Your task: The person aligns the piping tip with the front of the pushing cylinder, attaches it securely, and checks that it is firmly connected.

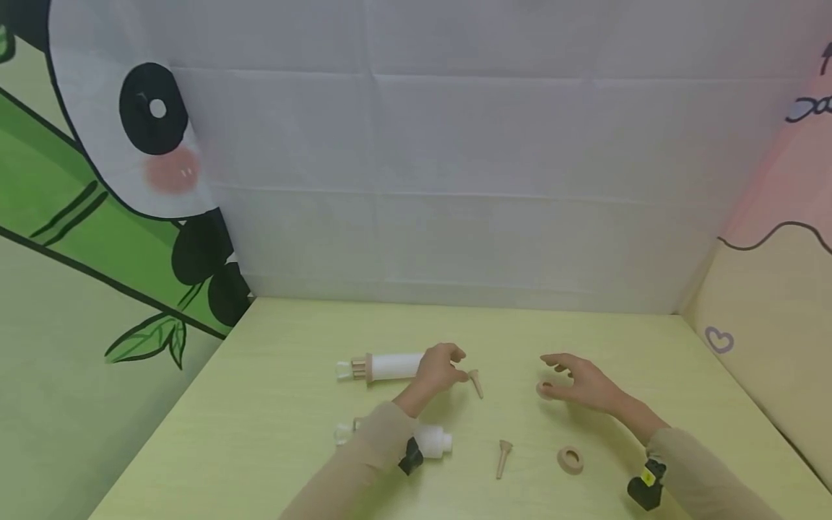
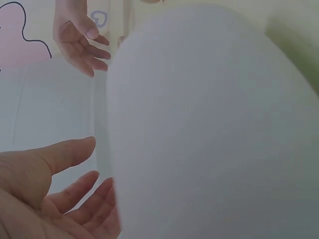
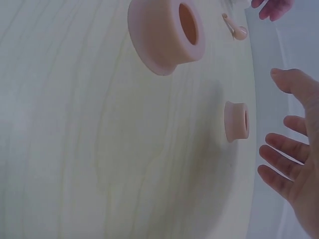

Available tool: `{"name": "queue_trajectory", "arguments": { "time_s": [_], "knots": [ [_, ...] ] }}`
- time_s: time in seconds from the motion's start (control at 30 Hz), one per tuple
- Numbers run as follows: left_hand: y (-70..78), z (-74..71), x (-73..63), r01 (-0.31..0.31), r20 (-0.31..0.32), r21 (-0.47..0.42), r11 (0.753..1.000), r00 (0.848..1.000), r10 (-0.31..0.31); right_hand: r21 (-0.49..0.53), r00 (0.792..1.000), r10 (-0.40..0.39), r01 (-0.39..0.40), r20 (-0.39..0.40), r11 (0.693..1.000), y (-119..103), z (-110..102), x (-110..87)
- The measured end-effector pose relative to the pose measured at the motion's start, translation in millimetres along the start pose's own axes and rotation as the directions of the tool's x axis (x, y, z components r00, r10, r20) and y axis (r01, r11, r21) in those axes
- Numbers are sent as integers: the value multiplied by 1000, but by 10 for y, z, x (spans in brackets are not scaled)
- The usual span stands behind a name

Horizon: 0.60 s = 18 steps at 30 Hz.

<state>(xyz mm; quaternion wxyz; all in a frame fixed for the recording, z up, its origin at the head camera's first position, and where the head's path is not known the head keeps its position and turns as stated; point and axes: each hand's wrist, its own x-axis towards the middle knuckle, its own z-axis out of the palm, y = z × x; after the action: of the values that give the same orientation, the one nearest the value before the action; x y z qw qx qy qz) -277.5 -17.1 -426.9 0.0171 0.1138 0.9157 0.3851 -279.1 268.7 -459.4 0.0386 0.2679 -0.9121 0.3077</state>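
Note:
My left hand [image 1: 440, 368] hovers at the right end of a white tube [image 1: 393, 366], hiding that end. Its fingers are loosely bent, and the left wrist view shows nothing between thumb and fingers. Just right of it lies a small beige tee-shaped peg [image 1: 477, 385]. Over the far beige flanged ring [image 3: 234, 122], my right hand [image 1: 588, 386] is held with its fingers spread and grips nothing. Closer to me lies a second flanged ring [image 3: 149, 30]. My left forearm partly covers a second white tube [image 1: 430, 440].
A second beige peg [image 1: 503, 459] lies between the near tube and the near ring. The pale yellow table [image 1: 292, 332] is bounded by a white back panel [image 1: 455, 245] and painted side panels. A large white shape [image 2: 209, 129] blocks much of the left wrist view.

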Motion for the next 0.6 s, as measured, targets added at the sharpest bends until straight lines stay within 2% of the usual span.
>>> {"name": "queue_trajectory", "arguments": {
  "time_s": [0.17, 0.4, 0.6],
  "knots": [
    [-2, 81, 18, 24, -10, -12, 1000, 1000, -24, 6, 1000, -6, 6, 8, 1000, 24, 28, -4],
    [24, 171, 19, 120, -75, -18, 993, 990, -121, 40, 999, 26, -28, 37, 999, 31, 48, 3],
    [24, 253, 26, 159, -71, -50, 986, 984, -163, 34, 997, 55, -57, 54, 998, 27, 38, 14]
  ]
}}
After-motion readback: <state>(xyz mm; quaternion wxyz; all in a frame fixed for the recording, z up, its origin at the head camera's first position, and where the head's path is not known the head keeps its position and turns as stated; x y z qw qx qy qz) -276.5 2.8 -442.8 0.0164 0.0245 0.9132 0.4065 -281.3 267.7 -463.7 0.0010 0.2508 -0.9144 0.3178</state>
